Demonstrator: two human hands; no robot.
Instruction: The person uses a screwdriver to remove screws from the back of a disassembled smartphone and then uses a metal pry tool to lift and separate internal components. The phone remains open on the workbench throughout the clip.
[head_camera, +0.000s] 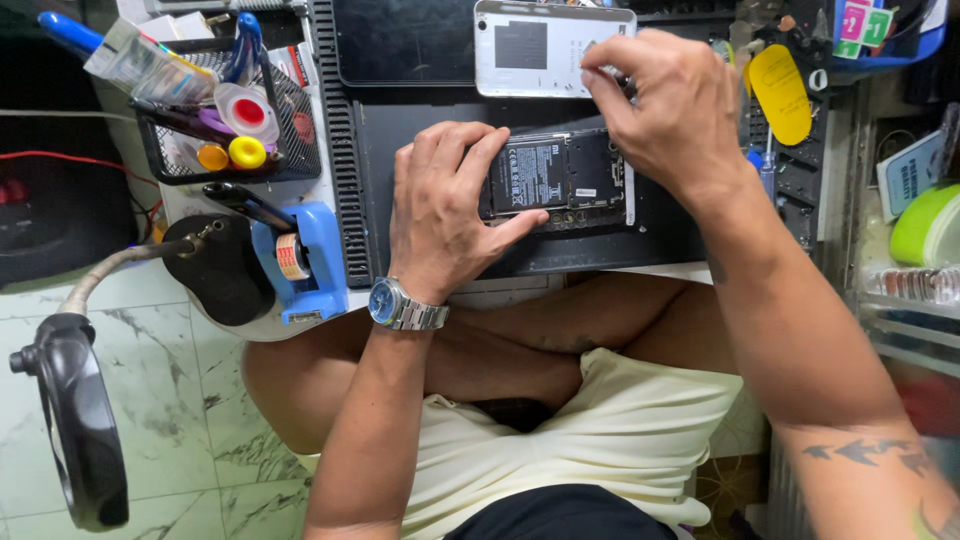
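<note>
left hand (445, 215) clamps opened black phone with exposed battery (555, 178) on dark table mat (420, 110) | right hand (665, 100) pinches something tiny, can't tell what | a slip could gouge the board imo

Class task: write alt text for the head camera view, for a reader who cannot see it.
A person's left hand steadies an opened phone on a dark mat while the right hand works at its top edge. The phone's white back cover lies just beyond, with a wire basket of tools to the left.
</note>
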